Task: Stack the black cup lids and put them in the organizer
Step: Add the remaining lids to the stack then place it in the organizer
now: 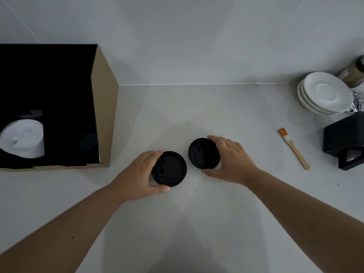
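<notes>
Two black cup lids lie side by side on the white counter. My left hand (140, 174) grips the left lid (171, 169) by its rim, thumb at its near edge and fingers on its far left edge. Around the right lid (202, 153), my right hand (230, 160) has its fingers at the far edge and its thumb at the near edge. This lid looks slightly tilted. The organizer (104, 107), a cardboard box with a black inside, stands at the left. A stack of white lids (23, 140) sits in its left part; a dark stack beside it is barely visible.
A small brush (294, 148) with orange bristles lies right of my right hand. Farther right are a stack of white saucers (325, 93), a black box-shaped object (346, 140), crumpled foil (357, 101) and a jar (352, 72) against the tiled wall.
</notes>
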